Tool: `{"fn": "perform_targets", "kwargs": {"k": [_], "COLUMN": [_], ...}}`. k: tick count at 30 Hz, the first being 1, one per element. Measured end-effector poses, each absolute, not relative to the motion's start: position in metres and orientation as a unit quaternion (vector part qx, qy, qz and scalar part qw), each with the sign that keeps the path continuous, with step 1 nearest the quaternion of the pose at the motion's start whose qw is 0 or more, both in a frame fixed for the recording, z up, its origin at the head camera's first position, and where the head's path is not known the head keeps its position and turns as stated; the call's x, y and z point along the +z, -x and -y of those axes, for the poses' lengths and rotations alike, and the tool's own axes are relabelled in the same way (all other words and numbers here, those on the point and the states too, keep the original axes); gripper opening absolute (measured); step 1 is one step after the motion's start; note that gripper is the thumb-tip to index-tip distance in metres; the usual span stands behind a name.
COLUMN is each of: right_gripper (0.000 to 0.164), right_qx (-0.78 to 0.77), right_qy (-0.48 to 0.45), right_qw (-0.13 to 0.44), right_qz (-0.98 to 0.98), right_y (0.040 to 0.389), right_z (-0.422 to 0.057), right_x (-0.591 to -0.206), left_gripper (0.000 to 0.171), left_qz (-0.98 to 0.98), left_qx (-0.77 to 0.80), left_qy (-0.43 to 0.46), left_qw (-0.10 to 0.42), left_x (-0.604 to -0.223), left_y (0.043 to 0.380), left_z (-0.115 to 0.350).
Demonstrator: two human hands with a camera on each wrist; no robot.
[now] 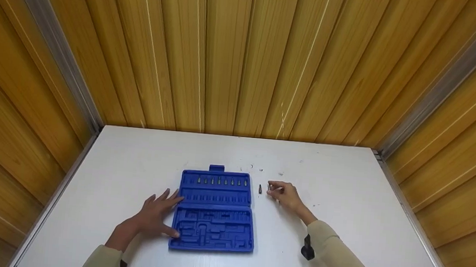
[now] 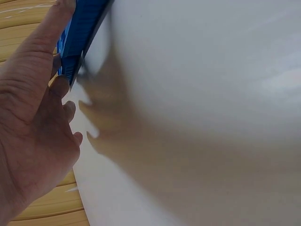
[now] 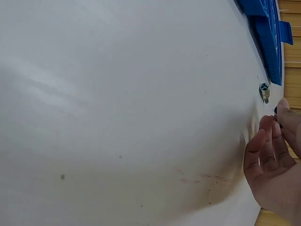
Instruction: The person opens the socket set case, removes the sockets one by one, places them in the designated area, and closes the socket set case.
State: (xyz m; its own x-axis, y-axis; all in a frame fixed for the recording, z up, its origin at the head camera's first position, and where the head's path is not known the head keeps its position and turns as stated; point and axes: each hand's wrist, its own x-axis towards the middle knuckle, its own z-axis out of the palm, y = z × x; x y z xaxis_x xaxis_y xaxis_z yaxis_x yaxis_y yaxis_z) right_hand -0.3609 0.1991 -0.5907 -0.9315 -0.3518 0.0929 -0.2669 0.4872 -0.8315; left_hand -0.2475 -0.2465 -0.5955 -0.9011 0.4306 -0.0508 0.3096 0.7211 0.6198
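Note:
A blue plastic case [image 1: 210,249] lies unfolded on the white table, its hinge running crosswise. My left hand [image 1: 153,216] is spread along the left edge, with the thumb touching the near half and fingertips at the far half. Several small metal bits [image 1: 219,181] stand in a row in the far half; the near half has moulded hollows. To the right of the case, my right hand [image 1: 287,195] pinches a small dark socket bit [image 3: 276,111], mostly hidden by the fingers. Another socket bit [image 1: 260,189] lies between that hand and the case, its hollow end visible in the right wrist view.
The white table [image 1: 344,184] carries small dark specks beyond the case and near the right hand. A latch tab [image 1: 217,168] sticks out from the case's far edge. Wood-patterned panels [image 1: 244,57] stand behind the table and at both sides.

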Motion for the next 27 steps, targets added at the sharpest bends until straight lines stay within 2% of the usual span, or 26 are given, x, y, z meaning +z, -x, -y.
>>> {"fn": "perform_targets", "kwargs": {"k": [10, 19, 27], "right_gripper": [0.036, 0.037, 0.033], "right_qx": [-0.447, -0.395, -0.456], "right_qy": [0.26, 0.199, 0.208], "right_qw": [-0.036, 0.01, -0.009], "right_qz": [-0.855, -0.897, -0.865], "right_y": [0.365, 0.364, 0.365], "right_z": [-0.2, -0.193, -0.189], "right_x": [-0.606, -0.599, -0.594], "left_gripper": [0.116, 0.116, 0.115], "left_qz": [-0.926, -0.923, -0.923], "left_qx": [0.308, 0.314, 0.314], "left_qy": [-0.194, -0.193, -0.197], "left_qw": [0.104, 0.108, 0.1], "left_x": [-0.595, -0.595, -0.593], "left_y": [0.247, 0.249, 0.246], "left_z": [0.246, 0.245, 0.247]}}
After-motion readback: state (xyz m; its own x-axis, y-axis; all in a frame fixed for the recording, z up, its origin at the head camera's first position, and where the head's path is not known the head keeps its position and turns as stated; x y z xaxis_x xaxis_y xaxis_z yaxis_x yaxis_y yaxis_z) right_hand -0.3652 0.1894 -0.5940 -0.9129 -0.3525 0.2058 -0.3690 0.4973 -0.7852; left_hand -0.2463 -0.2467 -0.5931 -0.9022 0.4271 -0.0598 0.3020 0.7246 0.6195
